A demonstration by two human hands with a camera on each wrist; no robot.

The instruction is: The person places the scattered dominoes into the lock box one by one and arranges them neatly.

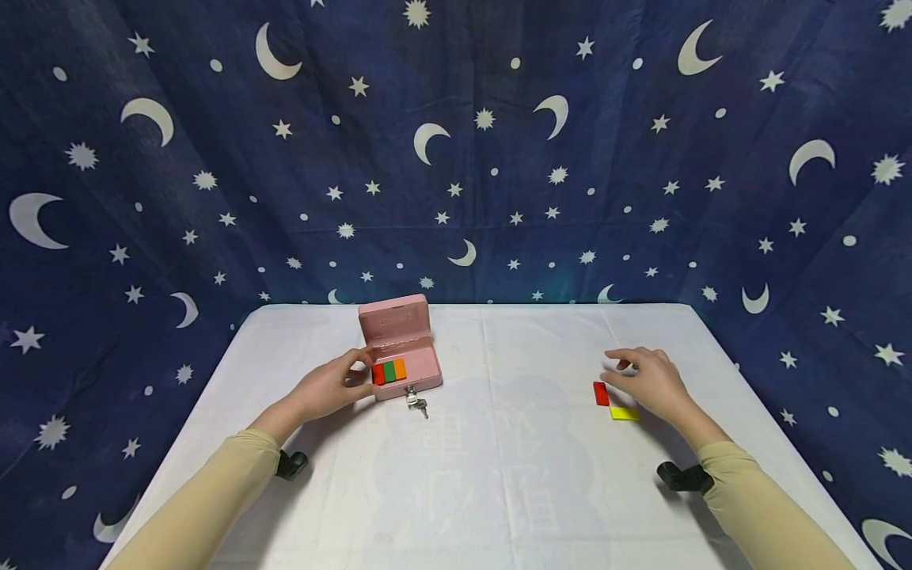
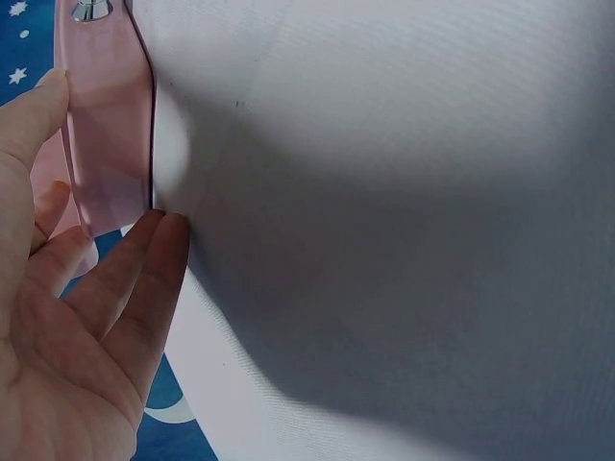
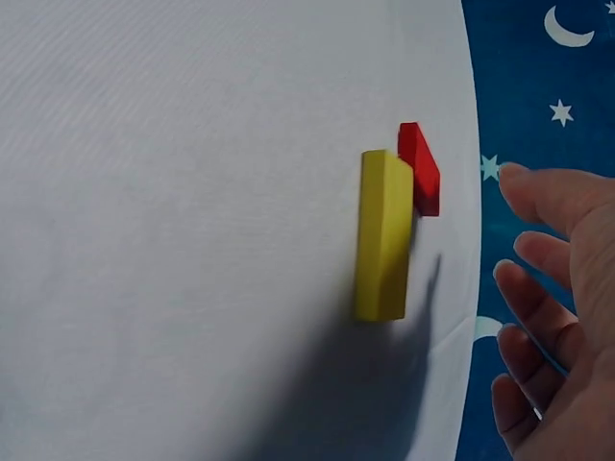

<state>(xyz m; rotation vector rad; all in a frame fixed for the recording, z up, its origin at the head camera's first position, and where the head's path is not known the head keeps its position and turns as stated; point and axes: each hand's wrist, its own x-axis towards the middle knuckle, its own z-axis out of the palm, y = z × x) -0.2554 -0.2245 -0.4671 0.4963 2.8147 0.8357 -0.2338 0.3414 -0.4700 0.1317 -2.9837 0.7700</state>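
A pink metal cash box (image 1: 426, 366) stands with its lid raised on the left half of the table. Inside, at its left end, lie a red block (image 1: 378, 374), a green block (image 1: 389, 371) and an orange block (image 1: 400, 369). My left hand (image 1: 330, 388) holds the box's left end, thumb at the front rim and fingers around the side. On the right lie another red block (image 1: 602, 393) and a yellow block (image 3: 382, 235), almost touching. Just above them hovers my right hand (image 1: 651, 383), fingers loosely bent and apart, with nothing in them.
A small lock with keys (image 1: 416, 400) hangs at the front of the box. White cloth covers the table (image 1: 499, 475). Behind and at both sides hangs a dark blue curtain (image 1: 484, 190) with moons and stars. Each wrist wears a black camera mount (image 1: 684, 476).
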